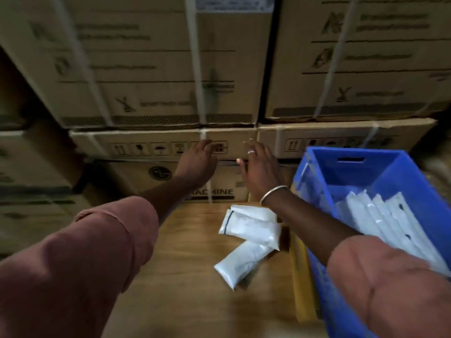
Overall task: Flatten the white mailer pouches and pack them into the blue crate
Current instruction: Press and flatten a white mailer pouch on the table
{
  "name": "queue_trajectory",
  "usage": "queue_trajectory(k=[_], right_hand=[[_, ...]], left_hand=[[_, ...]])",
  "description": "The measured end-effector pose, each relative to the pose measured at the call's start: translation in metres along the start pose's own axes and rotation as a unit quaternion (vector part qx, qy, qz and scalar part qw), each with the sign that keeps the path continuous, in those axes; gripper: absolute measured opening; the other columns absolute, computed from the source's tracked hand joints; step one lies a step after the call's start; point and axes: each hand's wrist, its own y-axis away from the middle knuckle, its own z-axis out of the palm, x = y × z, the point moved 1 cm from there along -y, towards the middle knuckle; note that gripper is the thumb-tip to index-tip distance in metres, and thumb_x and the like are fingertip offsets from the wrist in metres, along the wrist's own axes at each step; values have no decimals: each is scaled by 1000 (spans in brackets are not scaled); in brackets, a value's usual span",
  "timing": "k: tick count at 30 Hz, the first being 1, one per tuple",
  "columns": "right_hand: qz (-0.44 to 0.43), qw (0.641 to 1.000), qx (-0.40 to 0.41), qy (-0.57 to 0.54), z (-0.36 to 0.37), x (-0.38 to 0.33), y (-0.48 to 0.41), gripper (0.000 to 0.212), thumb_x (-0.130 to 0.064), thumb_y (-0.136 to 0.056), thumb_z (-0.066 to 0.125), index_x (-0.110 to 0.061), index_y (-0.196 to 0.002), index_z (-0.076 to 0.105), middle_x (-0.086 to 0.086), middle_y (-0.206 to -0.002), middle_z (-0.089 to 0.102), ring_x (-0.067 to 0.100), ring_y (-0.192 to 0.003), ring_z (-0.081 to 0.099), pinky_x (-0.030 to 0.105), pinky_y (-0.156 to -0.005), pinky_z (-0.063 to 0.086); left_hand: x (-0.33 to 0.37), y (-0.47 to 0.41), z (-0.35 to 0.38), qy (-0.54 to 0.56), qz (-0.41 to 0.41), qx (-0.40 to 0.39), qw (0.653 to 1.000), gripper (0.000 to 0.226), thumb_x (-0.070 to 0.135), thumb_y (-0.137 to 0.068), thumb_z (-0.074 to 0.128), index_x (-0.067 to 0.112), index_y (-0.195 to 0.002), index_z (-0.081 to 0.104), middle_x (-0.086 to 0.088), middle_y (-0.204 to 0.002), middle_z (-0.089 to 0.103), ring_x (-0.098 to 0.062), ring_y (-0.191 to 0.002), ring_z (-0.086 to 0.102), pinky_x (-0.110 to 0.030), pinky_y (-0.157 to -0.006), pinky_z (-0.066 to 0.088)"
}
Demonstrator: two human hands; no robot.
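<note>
Three white mailer pouches lie overlapping on a brown surface: one at the top (253,212), one below it (251,229), and a puffy one nearest me (240,262). The blue crate (400,176) stands to their right, with several flattened white pouches (383,220) stacked on edge inside. My left hand (197,158) and my right hand (260,164) are both stretched forward above and beyond the loose pouches, fingers extended, holding nothing. Each is in front of the stacked cartons.
Strapped cardboard cartons (156,69) are stacked like a wall straight ahead and to the left, close behind my hands. The brown surface (185,276) runs from the cartons toward me. A yellowish strip (301,269) lies along the crate's left side.
</note>
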Motion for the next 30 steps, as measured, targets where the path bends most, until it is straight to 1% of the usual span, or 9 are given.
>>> queue_trajectory(k=[5,9,12,17,20,23,26,28,30], right_hand=[[-28,998,-57,9,44,-50,9,46,-34,-98,48,-14,-140,49,7,-147,47,26,-136,42,45,-107,44],[-11,994,-105,29,78,-49,36,41,-25,-96,52,-14,-136,53,7,-142,52,25,-134,45,42,-106,44],[44,974,-219,26,116,-29,86,47,-12,-90,51,-13,-137,51,10,-137,55,29,-129,50,42,-105,44],[121,924,-363,9,166,-7,201,54,-7,-93,48,-6,-146,42,17,-148,48,30,-138,44,39,-119,31],[90,924,-369,42,187,3,245,60,-17,-89,59,1,-144,43,22,-152,40,36,-144,36,47,-119,31],[19,905,-419,76,196,5,268,72,-25,-89,63,8,-147,35,21,-160,25,40,-151,15,48,-124,8],[43,912,-399,84,196,1,280,70,-25,-83,75,5,-140,47,21,-155,38,41,-146,30,54,-120,26],[101,906,-404,74,196,-5,297,62,-25,-92,61,-6,-148,40,16,-160,31,35,-149,25,49,-119,31],[153,905,-394,45,193,-20,317,59,-25,-89,57,-10,-145,45,20,-154,39,36,-139,42,46,-108,45]], left_hand=[[-55,36,1,-11,-49,-24,998,51,36,-102,45,16,-149,43,-8,-158,39,-29,-145,39,-46,-115,38],[-59,55,23,38,-78,-33,996,46,35,-102,47,17,-144,45,-8,-151,46,-27,-135,48,-42,-106,46],[-50,85,69,68,-94,-98,988,45,37,-100,49,16,-141,47,-10,-142,51,-30,-124,54,-43,-99,49],[-16,160,166,41,-20,-242,969,50,42,-99,47,17,-142,47,-8,-138,55,-31,-121,54,-41,-97,44],[4,201,210,64,-8,-312,948,57,45,-100,47,20,-150,39,-5,-156,42,-29,-135,46,-41,-106,39],[19,237,238,95,-7,-357,929,61,47,-100,48,26,-154,30,-2,-164,27,-28,-143,37,-43,-114,33],[31,261,247,134,-39,-351,926,64,45,-96,55,28,-153,30,-1,-164,27,-26,-145,35,-42,-117,32],[35,272,247,134,-39,-343,929,67,46,-94,55,27,-153,31,-2,-163,29,-26,-146,34,-43,-118,30],[33,288,246,126,-34,-332,934,65,45,-91,54,25,-150,38,-3,-159,37,-27,-143,39,-44,-116,32]])
